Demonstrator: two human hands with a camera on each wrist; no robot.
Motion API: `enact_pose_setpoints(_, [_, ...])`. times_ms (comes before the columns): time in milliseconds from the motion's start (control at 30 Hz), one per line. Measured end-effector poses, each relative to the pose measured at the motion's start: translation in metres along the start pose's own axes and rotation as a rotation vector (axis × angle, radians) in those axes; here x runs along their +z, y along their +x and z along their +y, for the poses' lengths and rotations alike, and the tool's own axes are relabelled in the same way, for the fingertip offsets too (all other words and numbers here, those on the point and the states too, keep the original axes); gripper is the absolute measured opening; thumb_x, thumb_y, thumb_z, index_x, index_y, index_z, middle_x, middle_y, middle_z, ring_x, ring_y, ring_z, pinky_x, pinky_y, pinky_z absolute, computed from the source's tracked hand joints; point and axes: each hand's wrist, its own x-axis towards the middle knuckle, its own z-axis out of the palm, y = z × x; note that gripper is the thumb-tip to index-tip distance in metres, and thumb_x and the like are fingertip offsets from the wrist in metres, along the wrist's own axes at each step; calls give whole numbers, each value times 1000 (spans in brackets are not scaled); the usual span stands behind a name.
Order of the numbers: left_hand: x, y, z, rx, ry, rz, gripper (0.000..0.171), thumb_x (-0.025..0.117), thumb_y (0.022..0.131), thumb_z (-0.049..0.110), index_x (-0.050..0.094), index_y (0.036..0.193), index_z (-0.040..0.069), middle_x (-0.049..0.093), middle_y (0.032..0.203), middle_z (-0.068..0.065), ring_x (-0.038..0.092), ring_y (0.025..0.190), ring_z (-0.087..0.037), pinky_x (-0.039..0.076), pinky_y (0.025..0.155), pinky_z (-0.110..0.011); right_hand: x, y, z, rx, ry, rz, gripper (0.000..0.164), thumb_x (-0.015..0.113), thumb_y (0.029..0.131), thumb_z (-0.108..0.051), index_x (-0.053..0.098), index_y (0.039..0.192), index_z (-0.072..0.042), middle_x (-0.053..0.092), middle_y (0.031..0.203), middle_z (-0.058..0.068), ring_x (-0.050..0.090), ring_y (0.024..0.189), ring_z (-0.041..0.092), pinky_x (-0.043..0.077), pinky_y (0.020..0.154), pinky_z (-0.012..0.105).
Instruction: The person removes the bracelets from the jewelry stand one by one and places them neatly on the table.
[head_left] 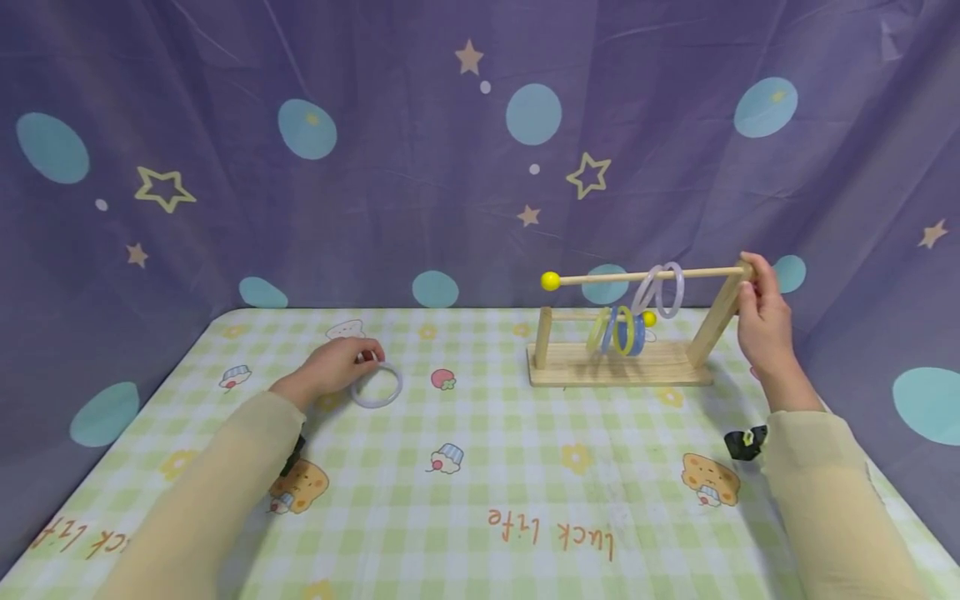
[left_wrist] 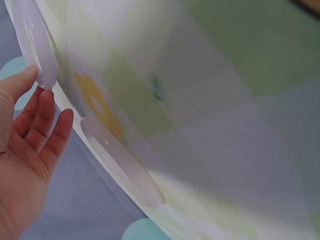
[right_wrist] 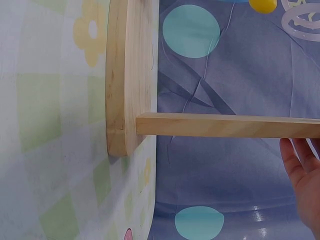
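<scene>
At the left of the head view, my left hand [head_left: 333, 367] pinches a pale lavender ring [head_left: 377, 406] by its rim. Close up in the left wrist view, thumb and fingertips meet at the lower end of this ring [left_wrist: 45, 50]. A second lavender ring [left_wrist: 145, 190] lies on the cloth beside the fingers. My right hand [head_left: 767, 325] grips the top of the slanted post [head_left: 716, 321] of a wooden stand [head_left: 622, 379]. Two lavender rings [head_left: 680, 292] hang on the stand's upper rod [head_left: 600, 278]; yellow and blue rings [head_left: 628, 333] hang on the lower one.
A green-and-white checked cloth [head_left: 510, 467] with printed cartoons covers the table. Behind it hangs a purple curtain [head_left: 412, 192] with stars and dots. Yellow balls [head_left: 551, 281] cap the rod ends. A black device [head_left: 746, 442] shows at the right wrist.
</scene>
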Motion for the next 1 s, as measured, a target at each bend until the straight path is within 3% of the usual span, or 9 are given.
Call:
enact_pose_setpoints(433, [-6,16,-1,-57,-24,20,4,67,91,10,70,94,11,66,88,-4,60,85,-24,47,75,-42,-1,4,5,4,16,-12,40,35,106,-17,39,146,-19,46,99,3,46,81,12,37,71,22])
enact_pose_setpoints(1000, [-7,16,-13,-61,-58,47,5,68,91,10,70,94,6,65,91,-5,60,88,-28,47,77,-45,1,0,2,-10,18,5,40,36,105,-18,43,144,-21,45,93,-4,46,78,7,37,70,21])
